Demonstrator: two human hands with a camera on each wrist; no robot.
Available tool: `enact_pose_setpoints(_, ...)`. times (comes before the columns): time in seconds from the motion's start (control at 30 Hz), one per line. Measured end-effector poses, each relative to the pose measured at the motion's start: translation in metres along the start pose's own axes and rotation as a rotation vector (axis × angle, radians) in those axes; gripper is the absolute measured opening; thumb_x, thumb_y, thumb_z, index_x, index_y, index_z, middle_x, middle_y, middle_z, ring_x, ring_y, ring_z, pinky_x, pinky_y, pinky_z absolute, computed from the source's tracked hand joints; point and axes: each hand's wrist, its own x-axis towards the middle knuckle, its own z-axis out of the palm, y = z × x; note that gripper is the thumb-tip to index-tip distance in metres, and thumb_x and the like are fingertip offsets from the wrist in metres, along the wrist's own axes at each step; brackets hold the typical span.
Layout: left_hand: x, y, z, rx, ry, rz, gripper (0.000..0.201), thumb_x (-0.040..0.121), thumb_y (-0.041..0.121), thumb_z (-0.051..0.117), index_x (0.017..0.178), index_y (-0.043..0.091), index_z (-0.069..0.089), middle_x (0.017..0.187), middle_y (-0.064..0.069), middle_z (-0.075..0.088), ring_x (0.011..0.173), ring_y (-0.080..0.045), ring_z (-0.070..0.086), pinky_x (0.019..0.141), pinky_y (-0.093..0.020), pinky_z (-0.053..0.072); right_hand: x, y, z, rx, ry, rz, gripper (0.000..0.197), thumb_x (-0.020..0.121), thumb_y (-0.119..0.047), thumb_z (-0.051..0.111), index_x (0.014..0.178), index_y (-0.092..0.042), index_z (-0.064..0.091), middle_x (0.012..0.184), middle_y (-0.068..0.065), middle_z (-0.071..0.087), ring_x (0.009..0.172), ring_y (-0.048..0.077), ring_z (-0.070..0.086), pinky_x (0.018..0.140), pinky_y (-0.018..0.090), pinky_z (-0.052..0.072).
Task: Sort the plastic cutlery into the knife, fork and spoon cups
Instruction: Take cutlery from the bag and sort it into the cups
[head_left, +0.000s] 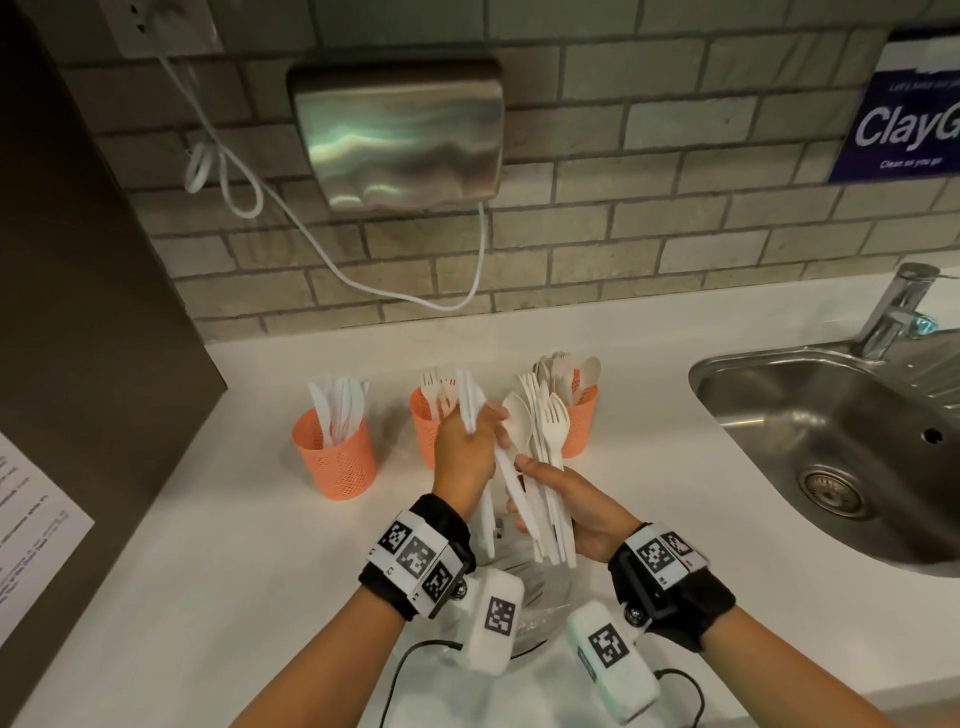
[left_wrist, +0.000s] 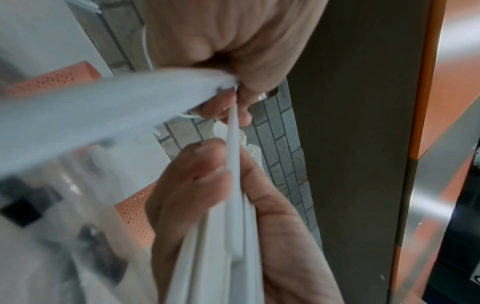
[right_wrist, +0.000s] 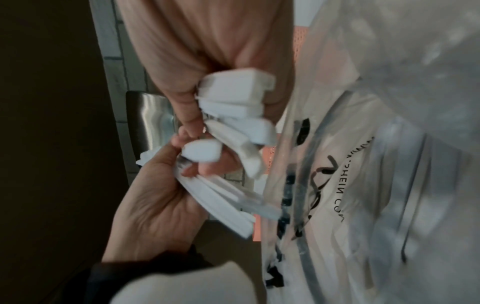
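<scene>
On the white bench (head_left: 208, 519), the knife cup (head_left: 335, 457) stands far left. The left hand (head_left: 465, 457) grips what look like knives (head_left: 470, 402) before the fork cup (head_left: 423, 423). The right hand (head_left: 571, 512) clutches a mixed bundle (head_left: 543, 447) before the spoon cup (head_left: 582, 423), above a plastic bag (right_wrist: 363, 164). The sink (head_left: 769, 395) lies right.

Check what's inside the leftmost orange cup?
The leftmost orange cup holds white plastic knives standing upright, tops poking above the rim. The mesh wall hides their lower ends, so anything else at the bottom can't be seen.
</scene>
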Motion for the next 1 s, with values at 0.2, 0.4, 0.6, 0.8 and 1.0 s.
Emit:
enact_pose_setpoints(0.2,0.017,0.02,-0.02,-0.487,0.095,-0.223,0.02,0.099,0.019,0.041,0.083,0.012,0.052,0.042,0.004,0.041,0.038,-0.008,0.046,0.042,-0.018,0.045,-0.001,0.006,-0.006,-0.106,0.016,-0.006,0.009,0.093,-0.014,0.05,0.085,-0.012,0.048,0.052,-0.002,0.048,0.041,0.009,0.043,0.043,0.022,0.044)
enact_pose_setpoints(0.4,0.016,0.031,-0.027,-0.043,-0.05,-0.13,0.012,0.088,0.011,0.059,0.075,0.013,0.061,0.042,0.004,0.038,0.028,-0.006,0.03,0.033,-0.013,0.025,0.0,0.009,-0.005,-0.155,0.0,-0.01,0.021,0.091,-0.026,0.055,0.104,-0.012,0.046,0.05,-0.005,0.041,0.038,0.007,0.032,0.038,0.018,0.031)
enact_pose_setpoints(0.6,0.012,0.022,-0.016,0.289,-0.004,0.161,0.021,0.084,0.014,0.066,0.065,0.022,0.062,0.065,0.011,0.06,0.058,0.0,0.056,0.053,-0.004,0.04,0.001,0.014,-0.004,-0.26,0.013,-0.066,0.045,0.09,-0.033,0.053,0.125,-0.005,0.046,0.054,-0.006,0.042,0.041,0.006,0.034,0.041,0.017,0.03)
enact_pose_setpoints(0.8,0.014,0.016,-0.013,0.436,-0.029,0.13,0.029,0.085,0.016,0.059,0.059,0.023,0.05,0.058,0.002,0.053,0.061,-0.016,0.054,0.082,-0.038,0.045,0.002,0.019,-0.006,-0.246,0.028,-0.097,0.045,0.091,-0.034,0.052,0.126,-0.005,0.046,0.058,-0.005,0.043,0.043,0.006,0.035,0.042,0.016,0.032)
enact_pose_setpoints(1.0,0.017,0.007,-0.009,0.312,0.073,0.067,0.011,0.092,0.023,0.045,0.089,0.013,0.049,0.102,-0.029,0.058,0.072,-0.027,0.06,0.04,-0.012,0.039,0.002,0.014,-0.008,-0.089,-0.018,-0.072,0.044,0.082,-0.041,0.054,0.113,-0.009,0.05,0.056,-0.006,0.046,0.043,0.006,0.04,0.041,0.016,0.036)
